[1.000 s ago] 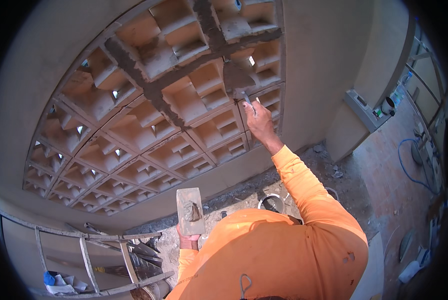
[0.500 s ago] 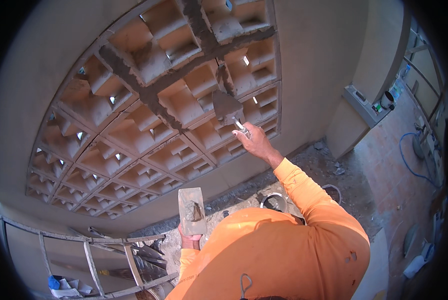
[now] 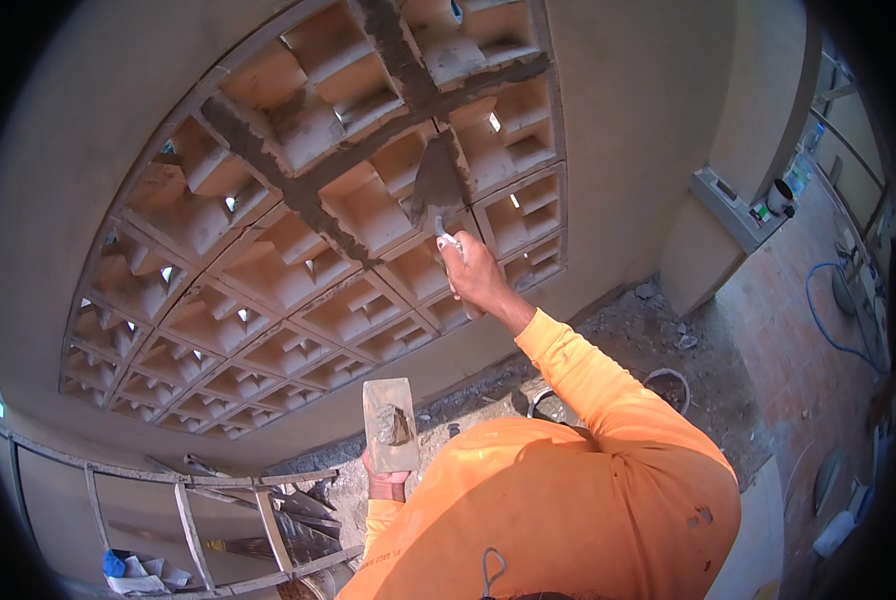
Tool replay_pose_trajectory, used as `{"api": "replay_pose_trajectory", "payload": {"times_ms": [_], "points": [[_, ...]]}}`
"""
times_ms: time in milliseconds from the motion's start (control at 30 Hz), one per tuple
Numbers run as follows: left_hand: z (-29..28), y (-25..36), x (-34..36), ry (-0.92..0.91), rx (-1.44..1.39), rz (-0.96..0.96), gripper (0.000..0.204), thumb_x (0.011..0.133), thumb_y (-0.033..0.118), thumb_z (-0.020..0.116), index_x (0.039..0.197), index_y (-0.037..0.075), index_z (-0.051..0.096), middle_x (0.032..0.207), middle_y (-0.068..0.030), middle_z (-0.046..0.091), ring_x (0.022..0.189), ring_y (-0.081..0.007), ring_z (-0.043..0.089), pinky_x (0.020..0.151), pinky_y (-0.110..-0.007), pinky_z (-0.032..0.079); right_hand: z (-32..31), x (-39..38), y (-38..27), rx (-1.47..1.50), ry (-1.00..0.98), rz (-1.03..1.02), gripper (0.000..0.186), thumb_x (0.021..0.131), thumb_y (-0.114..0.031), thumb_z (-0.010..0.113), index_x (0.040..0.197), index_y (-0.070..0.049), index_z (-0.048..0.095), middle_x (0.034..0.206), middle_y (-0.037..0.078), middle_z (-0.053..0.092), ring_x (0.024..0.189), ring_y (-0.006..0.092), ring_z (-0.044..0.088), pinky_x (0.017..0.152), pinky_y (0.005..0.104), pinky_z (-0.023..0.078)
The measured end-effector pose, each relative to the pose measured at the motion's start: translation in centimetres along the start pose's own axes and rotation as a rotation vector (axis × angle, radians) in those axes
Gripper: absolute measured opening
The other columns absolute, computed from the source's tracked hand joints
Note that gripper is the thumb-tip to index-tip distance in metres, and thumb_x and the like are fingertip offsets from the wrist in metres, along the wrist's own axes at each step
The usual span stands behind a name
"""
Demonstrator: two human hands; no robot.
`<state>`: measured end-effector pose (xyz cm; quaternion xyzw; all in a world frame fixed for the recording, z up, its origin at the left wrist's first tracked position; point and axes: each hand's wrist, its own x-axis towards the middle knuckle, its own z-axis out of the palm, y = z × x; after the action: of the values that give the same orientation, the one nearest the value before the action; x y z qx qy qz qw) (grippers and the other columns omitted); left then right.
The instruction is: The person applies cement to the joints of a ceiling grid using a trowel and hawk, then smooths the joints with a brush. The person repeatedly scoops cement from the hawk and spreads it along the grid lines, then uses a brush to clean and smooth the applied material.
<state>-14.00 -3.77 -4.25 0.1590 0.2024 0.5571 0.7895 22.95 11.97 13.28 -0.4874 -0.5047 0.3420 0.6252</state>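
Note:
My right hand (image 3: pixel 478 272) is closed round the handle of a pointing trowel (image 3: pixel 438 185). Its blade lies against a joint of the breeze-block screen (image 3: pixel 353 300) in the wall. Dark wet mortar (image 3: pixel 368 145) covers several of the upper joints; those lower down look bare. Low by my body, my left hand (image 3: pixel 386 478) grips a flat rectangular mortar board (image 3: pixel 392 455) from beneath, its fingers mostly hidden. A small lump of mortar (image 3: pixel 394 425) sits on the board.
A metal ladder (image 3: pixel 186 520) lies at lower left, with a blue-and-white bundle (image 3: pixel 138 570) beside it. Buckets (image 3: pixel 666 388) stand on the rubble-strewn ground by my right arm. A ledge (image 3: pixel 733 212) at right bears a dark cup (image 3: pixel 779 197); a blue hose (image 3: pixel 818 310) curls on the tiles.
My right hand has moved left, and the trowel blade has turned more upright, up along the joint. My left hand and the mortar board have barely shifted.

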Motion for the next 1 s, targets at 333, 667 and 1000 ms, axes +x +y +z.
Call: {"api": "replay_pose_trajectory", "payload": {"times_ms": [333,667,1000], "points": [[0.5,0.1,-0.1,-0.024,0.022,0.020,0.051,0.098,0.029,0.055,0.142,0.003,0.062,0.138,-0.0157,0.068,0.127,-0.0351,0.064,0.111,-0.050,0.050,1.0,2.3,-1.4,-0.287,0.199,-0.148,0.040,0.107,-0.032,0.055,0.097,0.006,0.055,0.082,0.030,0.066,0.079,0.0489,0.065,0.071,0.0540,0.049],[1.1,0.1,0.1,-0.033,-0.004,0.027,0.051,0.100,0.028,0.052,0.144,0.004,0.060,0.141,-0.0156,0.066,0.131,-0.0349,0.063,0.114,-0.051,0.048,0.9,0.4,-1.7,-0.220,0.167,-0.199,0.037,0.109,-0.032,0.057,0.096,0.002,0.055,0.071,0.016,0.059,0.066,0.0274,0.065,0.061,0.0428,0.049],[0.0,0.1,0.4,0.002,-0.061,0.023,0.051,0.099,0.029,0.052,0.143,0.005,0.061,0.140,-0.0148,0.067,0.129,-0.0348,0.064,0.112,-0.051,0.050,-0.1,0.1,-1.7,-0.254,0.104,-0.080,0.036,0.107,-0.030,0.056,0.096,0.005,0.056,0.082,0.030,0.065,0.079,0.0486,0.065,0.071,0.0531,0.049]]}}
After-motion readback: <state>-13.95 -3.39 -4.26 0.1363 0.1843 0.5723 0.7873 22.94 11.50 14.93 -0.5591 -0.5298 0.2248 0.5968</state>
